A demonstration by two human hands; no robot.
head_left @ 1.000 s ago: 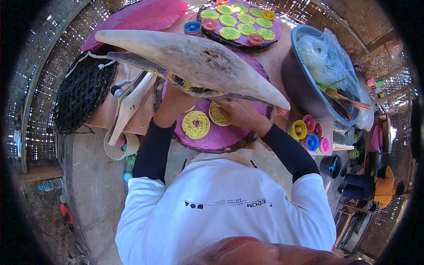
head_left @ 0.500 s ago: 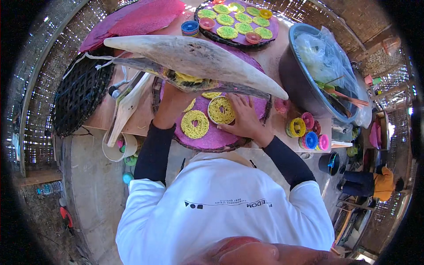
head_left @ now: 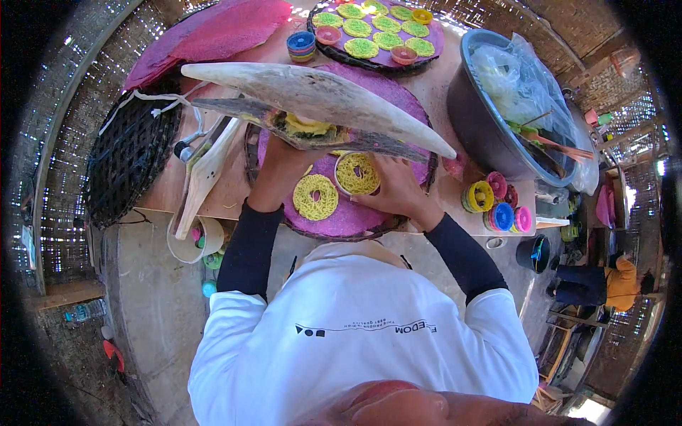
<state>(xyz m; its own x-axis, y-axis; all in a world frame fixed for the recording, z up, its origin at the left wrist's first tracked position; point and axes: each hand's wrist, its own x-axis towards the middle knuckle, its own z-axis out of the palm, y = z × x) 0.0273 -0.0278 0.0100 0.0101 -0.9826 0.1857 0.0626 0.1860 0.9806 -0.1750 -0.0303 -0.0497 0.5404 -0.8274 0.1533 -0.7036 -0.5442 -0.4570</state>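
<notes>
A long pale wooden press [head_left: 320, 103], with yellow dough [head_left: 307, 125] at its middle, hangs across the view above the work tray. My left hand [head_left: 284, 162] is beneath the press; its fingers are hidden by the wood. On the pink-covered round tray [head_left: 348, 219], my right hand [head_left: 399, 190] curls round the side of a thin white ring [head_left: 339, 186], thumb near and fingers beyond; their tips are partly hidden by the press. Yellow lacy strands [head_left: 357, 170] fill the ring round a central hole. Left of it lies a loose yellow lacy round [head_left: 315, 198].
Stacked coloured rings [head_left: 501, 216] and a large grey tub [head_left: 490, 128] with plastic bags stand at right. Another round tray [head_left: 369, 64] with several yellow-green rounds lies beyond. A second wooden piece [head_left: 206, 170] rests at left. A person in orange [head_left: 621, 284] is far right.
The press has shifted slightly right and down in view. My right hand's fingertips, spread beside the ring before, are now more covered by the press. The ring stays on the tray.
</notes>
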